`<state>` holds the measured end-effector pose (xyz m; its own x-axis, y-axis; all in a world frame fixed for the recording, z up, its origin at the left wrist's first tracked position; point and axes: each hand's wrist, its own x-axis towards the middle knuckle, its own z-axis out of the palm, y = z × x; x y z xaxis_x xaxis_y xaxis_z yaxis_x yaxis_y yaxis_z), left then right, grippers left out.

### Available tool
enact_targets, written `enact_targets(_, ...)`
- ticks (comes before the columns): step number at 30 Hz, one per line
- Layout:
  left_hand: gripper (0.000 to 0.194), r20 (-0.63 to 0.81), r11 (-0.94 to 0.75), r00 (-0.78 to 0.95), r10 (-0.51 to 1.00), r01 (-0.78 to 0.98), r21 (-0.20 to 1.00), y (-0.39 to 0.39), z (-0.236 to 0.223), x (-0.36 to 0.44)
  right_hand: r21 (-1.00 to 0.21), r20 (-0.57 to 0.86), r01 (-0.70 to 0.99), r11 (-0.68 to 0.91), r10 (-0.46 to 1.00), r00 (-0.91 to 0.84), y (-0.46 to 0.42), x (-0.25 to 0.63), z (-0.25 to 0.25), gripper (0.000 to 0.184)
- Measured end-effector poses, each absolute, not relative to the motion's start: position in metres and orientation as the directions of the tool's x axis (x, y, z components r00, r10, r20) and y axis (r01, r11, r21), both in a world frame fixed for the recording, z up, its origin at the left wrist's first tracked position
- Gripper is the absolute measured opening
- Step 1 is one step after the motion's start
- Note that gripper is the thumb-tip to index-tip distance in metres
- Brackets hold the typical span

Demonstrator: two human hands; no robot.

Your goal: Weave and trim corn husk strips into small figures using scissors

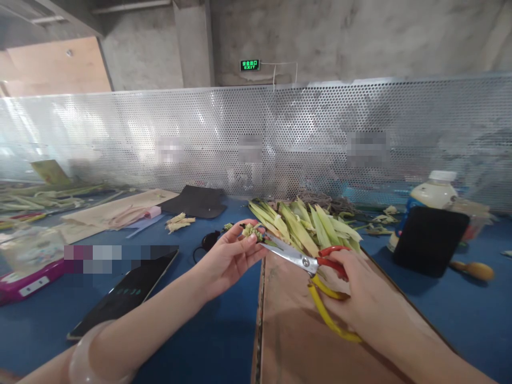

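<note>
Between the fingers of my left hand point(230, 261) is a small pale-green, knobbly piece point(251, 231), perhaps woven from husk; its exact kind I cannot make out. My right hand point(354, 290) grips scissors point(304, 262) with one red and one yellow handle. Their blades point left and reach right up to the green piece, close by my left fingertips. Whether the blades touch it I cannot tell. Just beyond both hands lies a pile of green and yellow corn husks point(308, 224), spread over the far end of a brown board point(296, 325).
A dark phone point(124, 293) lies at left, near a purple object point(36, 280). To the right stand a white-capped bottle point(434, 189) and a black tablet-like panel point(432, 242), with a wooden-handled tool point(474, 270) beside them. A perforated metal screen point(200, 138) closes off the table's back.
</note>
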<state>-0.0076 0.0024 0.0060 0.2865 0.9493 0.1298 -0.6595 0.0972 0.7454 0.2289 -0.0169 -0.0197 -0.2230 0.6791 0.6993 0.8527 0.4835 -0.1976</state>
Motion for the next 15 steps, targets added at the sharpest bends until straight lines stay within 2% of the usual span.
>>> enact_targets(5,0.023,0.134,0.093,0.288,0.948,-0.655,0.75,0.0024,0.0039,-0.0084,-0.136,0.689,0.856,0.498,0.669,-0.28,-0.015,0.2319,-0.019,0.029)
enact_targets(15,0.023,0.142,0.079,0.293,0.945,-0.629,0.773,0.0031,0.0049,-0.0073,-0.121,0.713,0.849,0.514,0.64,-0.286,-0.0157,0.2299,-0.0199,0.031)
